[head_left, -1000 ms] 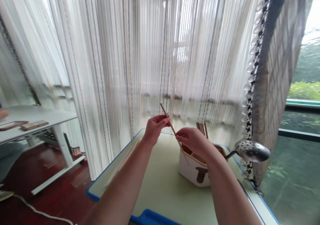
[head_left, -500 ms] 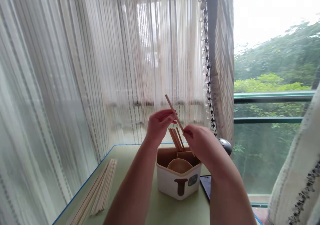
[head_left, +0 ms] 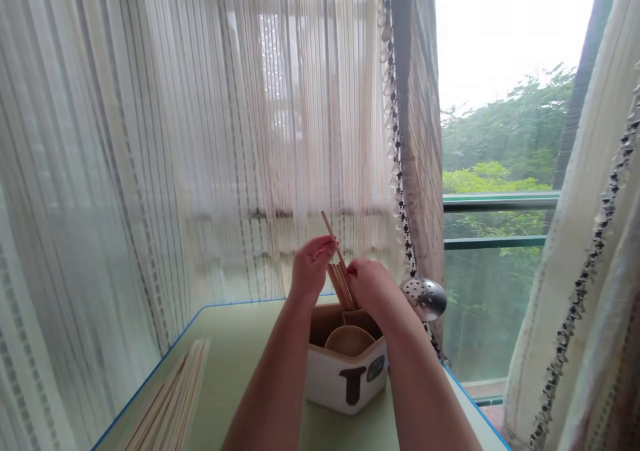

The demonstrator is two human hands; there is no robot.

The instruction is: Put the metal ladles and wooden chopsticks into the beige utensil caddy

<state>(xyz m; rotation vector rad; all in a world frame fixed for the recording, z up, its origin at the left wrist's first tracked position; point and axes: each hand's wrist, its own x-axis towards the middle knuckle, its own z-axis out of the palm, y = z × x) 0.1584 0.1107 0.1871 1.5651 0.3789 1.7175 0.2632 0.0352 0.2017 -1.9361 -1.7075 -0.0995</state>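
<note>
Chopstick lower, between fingertips of 2 hands

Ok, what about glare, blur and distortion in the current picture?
Head view: white sky looks blown out; head view: the pale, slender wooden sticks lying lower left look smeared, while the left hand and right hand read more clearly; head view: the striped, sheer white curtain slants at the left edge, perhaps wide-angle stretch.
</note>
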